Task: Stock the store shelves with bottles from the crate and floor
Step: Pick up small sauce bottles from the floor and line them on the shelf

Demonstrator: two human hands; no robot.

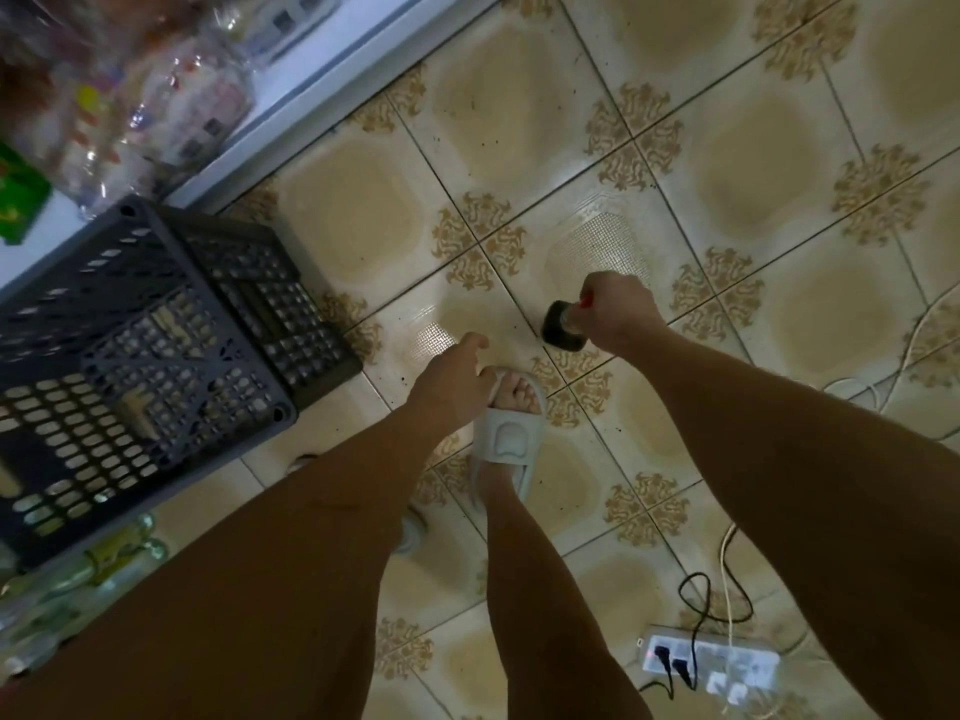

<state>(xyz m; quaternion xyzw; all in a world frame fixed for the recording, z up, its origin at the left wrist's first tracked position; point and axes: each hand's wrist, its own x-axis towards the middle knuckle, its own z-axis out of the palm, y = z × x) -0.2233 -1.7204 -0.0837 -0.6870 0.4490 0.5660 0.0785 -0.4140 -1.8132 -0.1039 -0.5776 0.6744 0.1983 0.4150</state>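
Right hand (615,314): is curling its fingers round the neck end of a dark bottle (563,327), just under a red cap, and is holding it above the floor.
Bottle: is appearing round and glossy, its dark base pointing toward the camera's left; the label is not readable.
Left hand (452,384): is hanging released, fingers loosely bent and gripping nothing, just above a slipper.
Crate (150,356): is sitting on the floor at the left, dark grey plastic, square, with lattice walls and a perforated bottom; no bottles are showing inside it.
Shelf (291,103): is running along the upper left, pale and smooth-edged, carrying blurred clear packages.
Floor bottles (109,563): are lying beside the crate's near edge, clear greenish plastic, blurred.
Floor (363,220): is showing glossy beige square tiles with ornate brown corner motifs.
Slipper (511,433): is covering a foot, pale grey, soft and moulded.
Power strip (711,665): is lying at the lower right, white, with black plugs and cords.
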